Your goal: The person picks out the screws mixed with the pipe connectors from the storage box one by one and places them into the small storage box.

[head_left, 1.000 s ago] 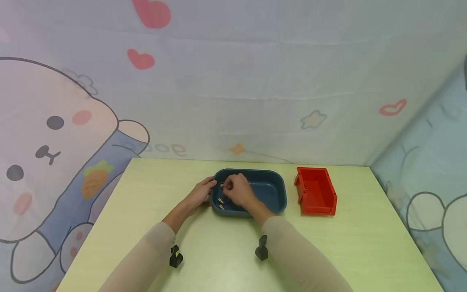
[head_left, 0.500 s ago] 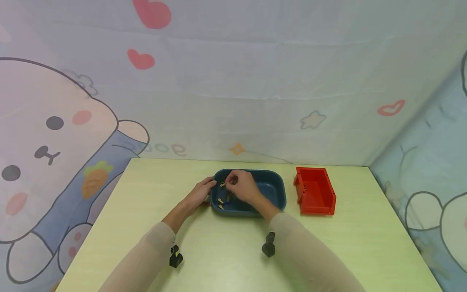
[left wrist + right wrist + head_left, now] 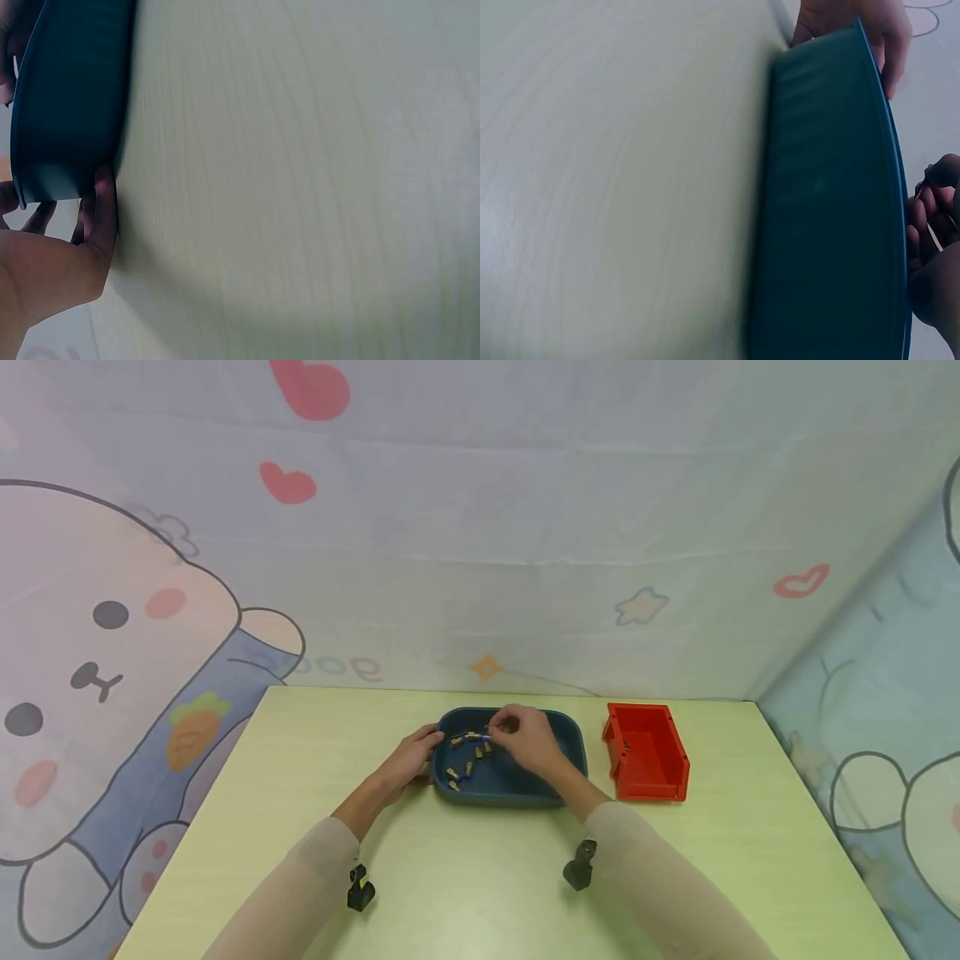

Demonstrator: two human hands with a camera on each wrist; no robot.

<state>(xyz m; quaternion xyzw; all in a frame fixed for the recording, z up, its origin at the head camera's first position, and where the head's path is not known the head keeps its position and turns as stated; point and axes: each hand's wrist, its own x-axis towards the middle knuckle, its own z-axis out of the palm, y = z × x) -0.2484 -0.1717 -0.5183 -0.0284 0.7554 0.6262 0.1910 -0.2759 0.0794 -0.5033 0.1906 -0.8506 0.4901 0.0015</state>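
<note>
A dark blue tray [image 3: 510,783] sits on the table with several small brass-coloured pieces [image 3: 469,768], some with blue parts, scattered in its left half. My left hand [image 3: 411,755] grips the tray's left end, thumb at the rim and fingers against the outer wall, as the left wrist view shows. Over the middle of the tray, my right hand [image 3: 531,743] has thumb and fingertips pinched together. In the right wrist view a small thin dark piece [image 3: 921,191] shows between those fingertips; its kind is too small to make out.
To the right of the tray stands a red bin [image 3: 651,795] with a small dark thing [image 3: 627,744] inside its left wall. Both stand on a pale wooden table [image 3: 465,877]. A printed cloth [image 3: 480,527] hangs close behind the table's far edge.
My right hand has shifted rightward from the tray's left part to its middle, and more of the brass-coloured pieces now show. My left hand stays at the tray's left end.
</note>
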